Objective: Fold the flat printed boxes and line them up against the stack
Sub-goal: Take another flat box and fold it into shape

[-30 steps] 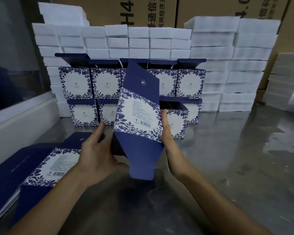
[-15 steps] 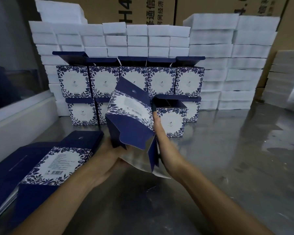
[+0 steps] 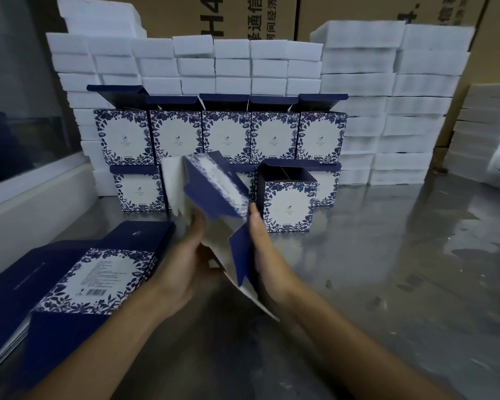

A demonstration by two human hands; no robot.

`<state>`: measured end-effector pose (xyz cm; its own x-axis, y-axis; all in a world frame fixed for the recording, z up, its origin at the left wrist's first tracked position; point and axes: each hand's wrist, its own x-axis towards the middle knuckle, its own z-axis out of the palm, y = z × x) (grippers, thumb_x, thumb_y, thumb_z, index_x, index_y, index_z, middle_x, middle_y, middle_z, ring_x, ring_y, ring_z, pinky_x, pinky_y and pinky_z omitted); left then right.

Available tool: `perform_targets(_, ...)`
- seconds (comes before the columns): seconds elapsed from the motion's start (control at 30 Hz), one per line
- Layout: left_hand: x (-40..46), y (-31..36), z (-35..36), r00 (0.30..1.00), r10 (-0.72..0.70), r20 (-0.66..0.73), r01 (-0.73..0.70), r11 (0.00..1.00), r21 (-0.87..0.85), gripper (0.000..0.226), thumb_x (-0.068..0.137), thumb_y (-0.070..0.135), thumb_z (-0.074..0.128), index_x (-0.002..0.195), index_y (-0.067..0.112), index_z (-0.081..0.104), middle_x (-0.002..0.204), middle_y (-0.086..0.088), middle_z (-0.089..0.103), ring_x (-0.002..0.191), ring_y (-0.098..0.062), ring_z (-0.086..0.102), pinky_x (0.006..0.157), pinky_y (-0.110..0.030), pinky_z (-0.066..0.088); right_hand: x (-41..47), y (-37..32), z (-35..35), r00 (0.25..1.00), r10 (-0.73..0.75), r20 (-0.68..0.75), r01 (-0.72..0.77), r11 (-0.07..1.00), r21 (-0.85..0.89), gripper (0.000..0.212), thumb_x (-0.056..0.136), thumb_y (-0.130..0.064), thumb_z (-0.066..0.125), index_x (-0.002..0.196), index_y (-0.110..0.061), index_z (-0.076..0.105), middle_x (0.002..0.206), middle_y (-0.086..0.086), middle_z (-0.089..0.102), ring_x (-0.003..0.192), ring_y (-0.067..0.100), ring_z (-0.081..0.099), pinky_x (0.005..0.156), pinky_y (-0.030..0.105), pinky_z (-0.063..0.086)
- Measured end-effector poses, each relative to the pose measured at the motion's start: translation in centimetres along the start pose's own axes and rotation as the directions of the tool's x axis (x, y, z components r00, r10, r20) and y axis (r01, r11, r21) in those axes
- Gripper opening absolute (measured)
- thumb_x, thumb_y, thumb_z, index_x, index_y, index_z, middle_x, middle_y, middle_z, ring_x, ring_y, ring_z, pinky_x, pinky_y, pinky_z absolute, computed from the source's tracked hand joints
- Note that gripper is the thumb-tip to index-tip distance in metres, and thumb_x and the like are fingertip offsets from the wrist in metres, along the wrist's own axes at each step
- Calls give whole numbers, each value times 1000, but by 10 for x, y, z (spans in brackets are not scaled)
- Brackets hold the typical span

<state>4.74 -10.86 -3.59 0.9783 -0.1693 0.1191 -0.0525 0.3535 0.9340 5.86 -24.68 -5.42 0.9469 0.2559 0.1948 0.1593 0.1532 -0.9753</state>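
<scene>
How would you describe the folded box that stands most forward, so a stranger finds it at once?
Start at the wall of white foam blocks behind the metal table. Against it stand rows of blue-flowered folded boxes. The forward box stands alone in front of the lower row's right end, beside the right hand; unlike the top row's raised lids, its open top shows the dark inside.

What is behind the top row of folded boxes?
White foam blocks stacked in courses rise behind the top row of folded boxes, with brown cartons beyond. The boxes cover the courses directly behind them.
</scene>
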Motion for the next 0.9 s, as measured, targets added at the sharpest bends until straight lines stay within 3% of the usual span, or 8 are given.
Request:
perform_targets(0.07, 3, 0, -6, 998, 23, -62, -23, 1000, 1, 58, 85, 48, 49, 138, 23, 50, 128, -12, 64, 114, -31, 63, 83, -46, 56, -2, -9, -4, 993, 82, -79, -60, 967, 247, 74, 82, -78, 49, 141, -34, 53, 131, -9, 66, 121, 12, 63, 104, 33, 50)
perform_targets(0.17, 8, 1, -15, 990, 53, -127, -59, 997, -47, 56, 82, 40, 57, 136, 23, 53, 126, -10, 65, 103, -26, 68, 66, -38, 58, -5, -25, -11, 970, 192, -148, -122, 913, 390, 37, 92, -70, 39, 99, -51, 70, 100, -18, 73, 100, 9, 70, 88, 42, 58)
perform_targets(0.23, 8, 1, -19, 985, 72, -155, -79, 996, -40, 56, 79, 35, 60, 133, 24, 56, 123, -7, 67, 101, -25, 69, 66, -39, 59, -6, -33, -19, 950, 244, -196, -129, 876, 464, 26, 89, -71, 40, 105, -54, 52, 105, -15, 60, 111, 15, 59, 82, 49, 56)
perform_targets(0.33, 9, 0, -23, 972, 129, -198, -109, 988, 113, 46, 74, 37, 66, 119, 29, 64, 119, -6, 70, 98, -28, 71, 75, -44, 59, -6, -37, -29, 955, 225, -192, -85, 831, 549, 50, 86, -69, 47, 133, -50, 47, 142, -6, 46, 136, 23, 43, 75, 51, 56)
perform_targets(0.5, 8, -5, -21, 906, 396, -152, -302, 854, 424, 14, 93, 16, 62, 104, 23, 69, 98, 4, 73, 92, -5, 67, 75, -17, 52, -6, -31, -33, 987, 56, -151, -12, 960, 279, 66, 84, -50, 71, 143, -41, 45, 144, -6, 54, 134, 24, 51, 88, 50, 58)
perform_targets(0.63, 8, -4, -22, 854, 501, -142, -357, 762, 541, 10, 93, 12, 64, 100, 18, 69, 93, 3, 71, 87, -6, 65, 74, -16, 49, -1, -22, -38, 965, -51, -258, 63, 997, 39, 33, 91, -49, 67, 121, -37, 60, 112, 1, 70, 96, 8, 68, 82, 45, 62)
perform_targets(0.73, 8, -4, -25, 825, 544, -157, -345, 703, 622, 9, 86, 35, 61, 87, 29, 68, 85, 8, 71, 84, -8, 65, 75, -24, 50, 2, -20, -43, 943, -50, -330, 65, 997, 35, 26, 101, -49, 46, 107, -31, 64, 86, -8, 74, 79, 6, 71, 74, 37, 63)
perform_targets(0.9, 6, -6, -24, 719, 691, -69, -387, 481, 787, 21, 94, 30, 54, 73, 33, 55, 65, 24, 63, 62, 10, 57, 56, -4, 37, 4, -19, -47, 920, -94, -382, 133, 988, 78, 32, 105, -41, 41, 95, -23, 64, 72, -14, 74, 67, 1, 71, 57, 19, 55)
